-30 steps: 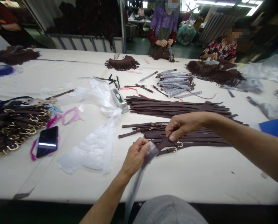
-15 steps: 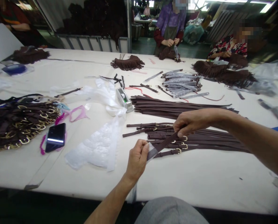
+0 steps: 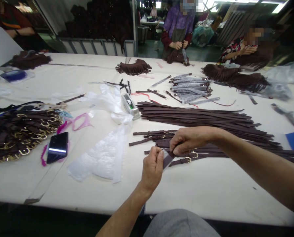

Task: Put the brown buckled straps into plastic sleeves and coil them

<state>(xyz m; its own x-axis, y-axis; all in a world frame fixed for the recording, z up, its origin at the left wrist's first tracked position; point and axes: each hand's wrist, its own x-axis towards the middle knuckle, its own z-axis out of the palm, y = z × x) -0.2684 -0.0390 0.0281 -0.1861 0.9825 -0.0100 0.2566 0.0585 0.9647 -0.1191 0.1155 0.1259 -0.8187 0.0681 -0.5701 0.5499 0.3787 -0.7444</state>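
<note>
Head view. The left hand is showing just below the centre of the frame, its thumb and fingers closing on a clear plastic sleeve. The right hand, just beside it on the right, is pinching a dark brown strap at the mouth of the sleeve. One end of the strap appears to be sitting inside the plastic; how far in, cannot tell, fingers covering part of it.

Under and behind the right hand, straps with buckles are lying on the white worktop, running toward the right edge. Above them, right of centre, a stack of plain straps is lying roughly parallel. Farther up, a heap of sleeved strips is resting near some red cord.

Left of centre, a small grey holder is standing beside crumpled white sheeting, which is spreading toward the lower left. A dark phone is lying at left, next to a pile of straps with gold-coloured rings filling the left edge.

Upper centre, a fringed brown piece is lying on the worktop; to its right, a co-worker in purple is holding another brown piece with both hands.
</note>
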